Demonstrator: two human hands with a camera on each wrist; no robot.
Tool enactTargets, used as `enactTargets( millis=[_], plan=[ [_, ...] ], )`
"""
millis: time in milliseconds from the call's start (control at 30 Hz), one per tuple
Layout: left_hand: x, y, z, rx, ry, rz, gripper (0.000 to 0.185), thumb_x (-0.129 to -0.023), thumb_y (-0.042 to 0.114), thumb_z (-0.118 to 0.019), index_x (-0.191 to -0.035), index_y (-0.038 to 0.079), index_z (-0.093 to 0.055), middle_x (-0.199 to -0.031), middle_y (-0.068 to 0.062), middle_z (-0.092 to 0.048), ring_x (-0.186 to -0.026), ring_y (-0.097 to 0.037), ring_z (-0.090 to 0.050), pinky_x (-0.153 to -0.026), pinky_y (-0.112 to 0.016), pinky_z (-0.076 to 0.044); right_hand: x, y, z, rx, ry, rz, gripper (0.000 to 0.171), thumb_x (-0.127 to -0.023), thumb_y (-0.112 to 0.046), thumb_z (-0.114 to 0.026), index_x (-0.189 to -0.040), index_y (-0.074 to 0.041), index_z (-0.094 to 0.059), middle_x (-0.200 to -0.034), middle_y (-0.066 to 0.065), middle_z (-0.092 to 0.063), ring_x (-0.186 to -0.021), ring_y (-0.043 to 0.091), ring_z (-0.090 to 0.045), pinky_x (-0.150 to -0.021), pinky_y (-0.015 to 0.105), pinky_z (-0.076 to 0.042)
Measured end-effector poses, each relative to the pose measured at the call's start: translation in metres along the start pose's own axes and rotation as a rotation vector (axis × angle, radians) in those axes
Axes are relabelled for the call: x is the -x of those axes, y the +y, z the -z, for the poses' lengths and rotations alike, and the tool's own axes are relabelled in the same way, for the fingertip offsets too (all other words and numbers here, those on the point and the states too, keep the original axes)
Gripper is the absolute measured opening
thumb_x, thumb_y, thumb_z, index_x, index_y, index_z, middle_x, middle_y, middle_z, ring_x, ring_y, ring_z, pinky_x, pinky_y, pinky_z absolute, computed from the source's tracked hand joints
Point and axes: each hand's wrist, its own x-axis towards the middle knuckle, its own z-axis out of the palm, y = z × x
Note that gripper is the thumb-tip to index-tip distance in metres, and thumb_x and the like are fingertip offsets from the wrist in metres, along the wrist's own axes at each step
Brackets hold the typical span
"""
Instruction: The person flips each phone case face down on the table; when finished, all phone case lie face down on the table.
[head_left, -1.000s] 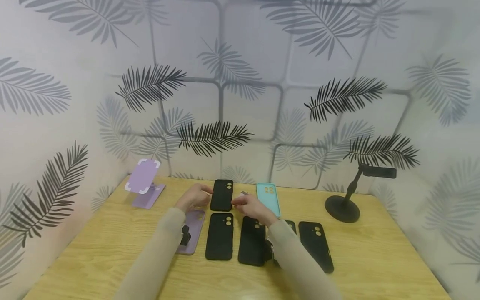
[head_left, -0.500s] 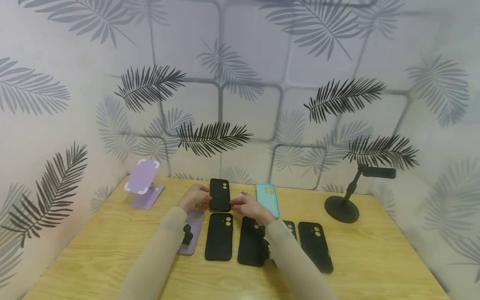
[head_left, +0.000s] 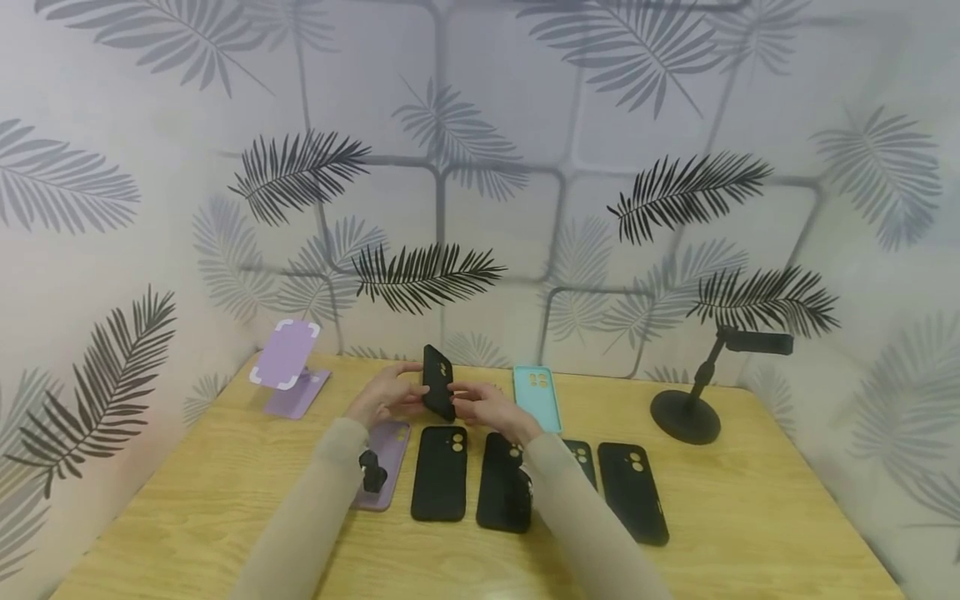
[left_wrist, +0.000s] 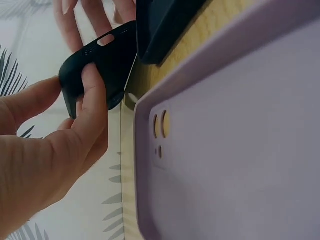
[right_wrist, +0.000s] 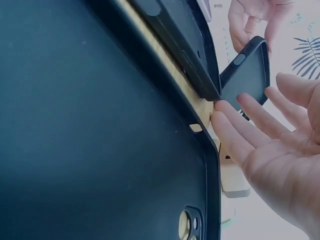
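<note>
The left hand (head_left: 386, 393) grips a black phone case (head_left: 438, 382) with thumb and curled fingers (left_wrist: 92, 107) at one end, holding it tilted on edge above the far centre of the worktop (head_left: 750, 500); the right hand (head_left: 487, 408) meets the same case from the other side with its fingers (right_wrist: 260, 117) straight and spread, touching rather than clasping; the raised case hangs just above a row of cases lying flat: a lilac case (head_left: 382, 462) with a black grip on its back, then a black case (head_left: 440, 472), another black case (head_left: 504, 482) partly under the right sleeve, and a further black case (head_left: 632, 492) to the right; a turquoise case (head_left: 537, 398) lies just beyond the right hand; a lilac folding stand (head_left: 288, 367) sits at the far left corner; a black round-based stand (head_left: 686, 412) sits well apart at the far right.
</note>
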Motion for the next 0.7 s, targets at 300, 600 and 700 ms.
enactTargets(
  millis=[300,600,700],
  plan=[
    [0.000,0.000,-0.008,0.125,-0.036,-0.024,0.066,-0.095,0.003,-0.062,-0.152,0.016,-0.032,-0.132,-0.028,-0.057,-0.111,-0.033,-0.066,-0.096,-0.046,-0.054,0.000,-0.007,-0.004,-0.046,0.016,-0.010,0.050,-0.105,-0.018,-0.044,-0.154,-0.014,-0.033,-0.145,0.023,-0.048,-0.132,0.042,-0.048,-0.109,0.055,-0.041],
    [0.000,-0.001,-0.016,0.088,-0.056,-0.033,0.059,-0.099,0.012,-0.058,-0.152,0.019,-0.034,-0.133,-0.026,-0.056,-0.118,-0.035,-0.062,-0.098,-0.049,-0.053,-0.003,-0.006,-0.006,-0.066,0.050,0.004,0.056,-0.106,-0.020,-0.043,-0.158,-0.021,-0.021,-0.140,0.025,-0.053,-0.129,0.040,-0.052,-0.109,0.055,-0.042],
    [-0.001,-0.001,-0.019,0.067,-0.059,-0.038,0.054,-0.101,0.011,-0.055,-0.151,0.018,-0.036,-0.134,-0.025,-0.056,-0.118,-0.036,-0.061,-0.097,-0.051,-0.053,-0.003,-0.006,-0.006,-0.065,0.075,0.017,0.057,-0.106,-0.020,-0.044,-0.158,-0.023,-0.021,-0.139,0.025,-0.054,-0.127,0.039,-0.054,-0.107,0.055,-0.043]
  ],
)
